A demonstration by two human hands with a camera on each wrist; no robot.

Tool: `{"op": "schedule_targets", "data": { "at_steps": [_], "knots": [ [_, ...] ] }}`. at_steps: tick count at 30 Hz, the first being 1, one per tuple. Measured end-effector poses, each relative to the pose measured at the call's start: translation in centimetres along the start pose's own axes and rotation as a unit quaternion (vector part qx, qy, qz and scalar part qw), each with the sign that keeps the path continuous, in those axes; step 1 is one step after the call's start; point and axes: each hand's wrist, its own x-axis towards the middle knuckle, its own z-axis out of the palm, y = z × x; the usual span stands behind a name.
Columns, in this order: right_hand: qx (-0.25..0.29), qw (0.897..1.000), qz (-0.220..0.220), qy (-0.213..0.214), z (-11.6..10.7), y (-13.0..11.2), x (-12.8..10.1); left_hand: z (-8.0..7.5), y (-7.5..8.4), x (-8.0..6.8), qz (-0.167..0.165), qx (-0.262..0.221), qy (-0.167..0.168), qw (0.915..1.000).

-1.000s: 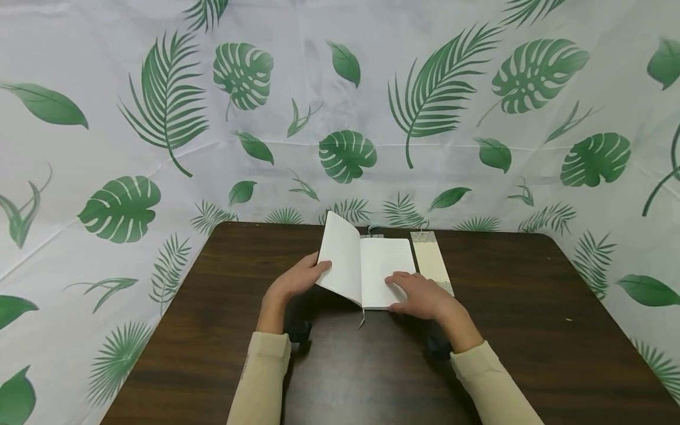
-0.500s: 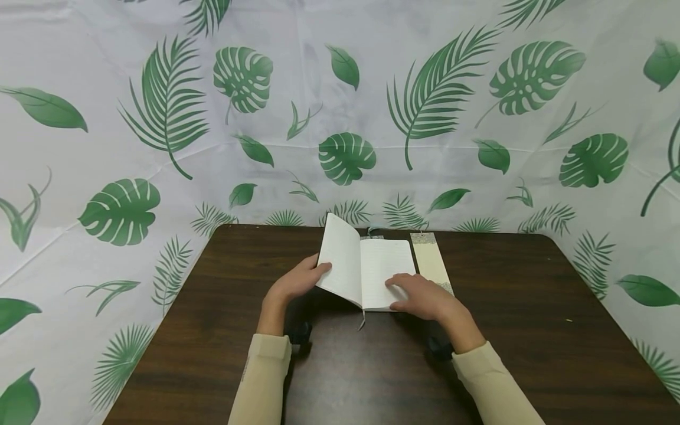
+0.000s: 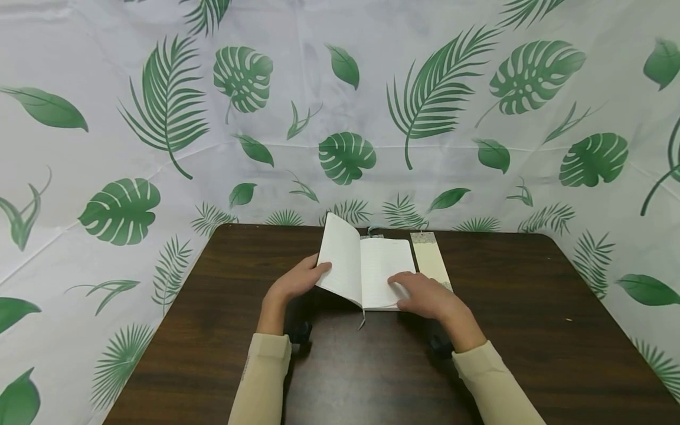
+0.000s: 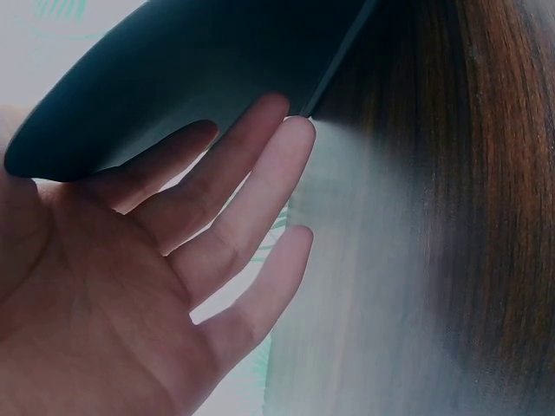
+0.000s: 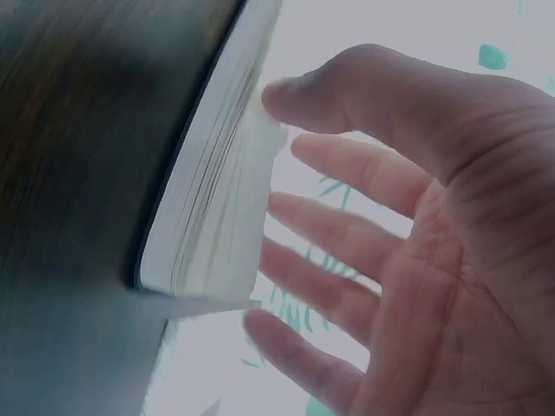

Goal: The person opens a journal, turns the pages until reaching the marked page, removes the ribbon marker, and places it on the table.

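An open notebook (image 3: pixel 383 262) with lined white pages lies at the table's far middle. My left hand (image 3: pixel 294 284) holds its left half raised, thumb on the page edge. In the left wrist view my left hand's (image 4: pixel 173 260) straight fingers lie against the notebook's dark cover (image 4: pixel 199 69) from below. My right hand (image 3: pixel 427 297) rests on the lower right corner of the right page. In the right wrist view my right hand (image 5: pixel 416 260) has spread fingers, and its thumb touches the top sheet of the page block (image 5: pixel 212 199).
A long pale bookmark (image 3: pixel 431 261) lies flat just right of the notebook. A ribbon marker (image 3: pixel 362 319) hangs out at the spine's near end. The dark wooden table (image 3: pixel 531 330) is backed by a white leaf-print cloth (image 3: pixel 345 88) on three sides.
My right hand has slid slightly up and right on the right page. The left hand and the raised half of the notebook have stayed put.
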Motion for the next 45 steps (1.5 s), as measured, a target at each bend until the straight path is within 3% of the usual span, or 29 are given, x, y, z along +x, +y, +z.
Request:
{"op": "schedule_targets", "data": {
  "at_steps": [4, 9, 14, 22, 29, 34, 37, 45],
  "knots": [
    [-0.061, 0.997, 0.034, 0.023, 0.1, -0.3, 0.0, 0.0, 0.1, 0.0, 0.004, -0.001, -0.003, 1.0000],
    [-0.088, 0.992, 0.065, 0.063, 0.0, 0.3, 0.1, 0.1, 0.1, 0.2, 0.008, -0.001, -0.007, 0.9999],
    [-0.109, 0.980, 0.109, 0.128, -0.6, 0.8, -0.1, 0.3, -0.1, 0.5, 0.006, -0.007, -0.008, 0.9999],
    [-0.047, 0.972, 0.112, 0.199, -0.4, 0.3, 0.5, 0.4, -0.2, 0.6, 0.011, -0.008, -0.013, 0.9998],
    [0.084, 0.979, 0.088, 0.161, 1.0, -1.8, 1.6, 0.2, 0.1, 0.5, 0.009, -0.009, -0.012, 0.9999],
    [0.192, 0.975, 0.044, 0.104, 2.5, -2.9, 1.8, 0.3, 0.0, 0.6, 0.003, 0.000, -0.011, 0.9999],
    [0.193, 0.978, 0.013, 0.080, 3.3, -3.4, 1.8, 0.2, -0.2, 0.4, -0.007, 0.009, -0.005, 0.9999],
    [0.110, 0.991, -0.063, 0.052, 3.6, -4.4, 1.5, -0.1, -0.2, 0.3, 0.007, -0.004, 0.002, 1.0000]
  ]
}}
